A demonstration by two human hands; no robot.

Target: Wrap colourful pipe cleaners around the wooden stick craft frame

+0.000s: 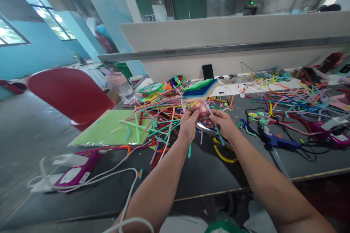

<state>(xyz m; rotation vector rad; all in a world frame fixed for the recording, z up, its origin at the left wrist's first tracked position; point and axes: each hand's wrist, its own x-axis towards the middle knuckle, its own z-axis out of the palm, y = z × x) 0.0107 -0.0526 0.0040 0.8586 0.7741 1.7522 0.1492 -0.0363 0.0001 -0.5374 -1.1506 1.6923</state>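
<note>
above the dark table (198, 174), left hand (189, 123) pinches a pink piece (202, 107), right hand (222, 122) a lilac strip (208, 108).

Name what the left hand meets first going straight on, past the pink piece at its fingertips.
Likely the blue-green striped piece, just ahead of the left hand in view; depth is unclear.

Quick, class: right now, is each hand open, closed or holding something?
Left hand: closed, holding a small pink piece.
Right hand: closed, holding a lilac strip.
</note>
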